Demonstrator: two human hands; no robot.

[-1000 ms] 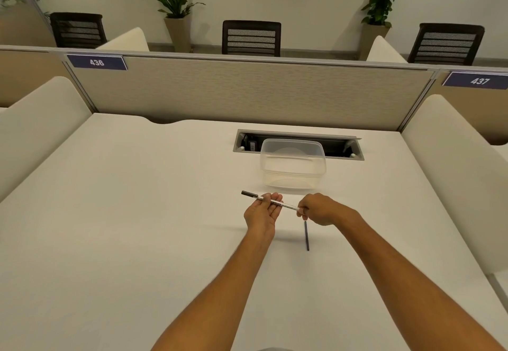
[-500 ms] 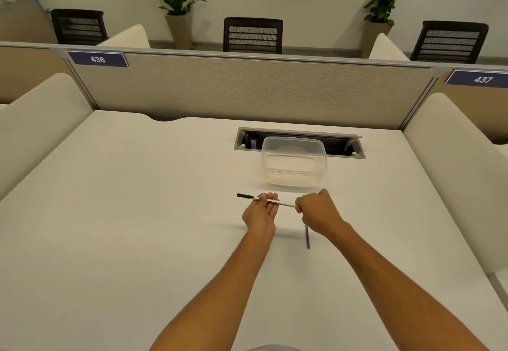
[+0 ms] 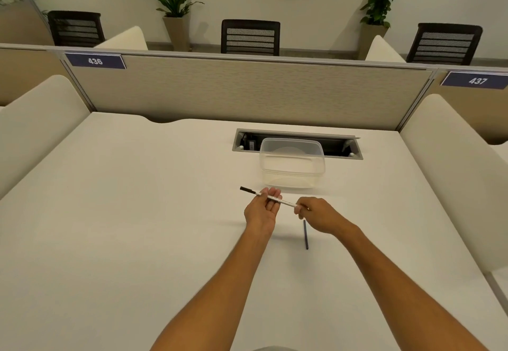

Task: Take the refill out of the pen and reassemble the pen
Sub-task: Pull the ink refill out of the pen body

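Step in hand looks like reassembly: the refill [image 3: 305, 234] is already out, lying flat on the counter [image 3: 137, 213] just below the right-hand grip and clear of both hands.

The pen [image 3: 270, 198] is held in the air between both hands, tilted, black end [image 3: 247, 190] sticking out past the left-hand grip, white barrel running down to the right-hand grip.

Left hand [image 3: 262, 210]: palm up, fingers loosely curled under the barrel, thumb on top. A light cradle-pinch on the pen, not a hard clamp.

Right hand [image 3: 316, 214]: fingertips pressed together on the barrel's near end. Whatever small part sits there (tip or end piece) is hidden by the fingers, so I can't tell if it is seated or only started.

Judgement: the right-hand grip is probably closing up that end. The next move calls for keeping the barrel steady in the left grip while the right twists or pushes the end home along the barrel's axis, not at an angle.

Clear plastic tub [image 3: 292, 163] sits beyond both grips, empty as far as I can see, not touched.
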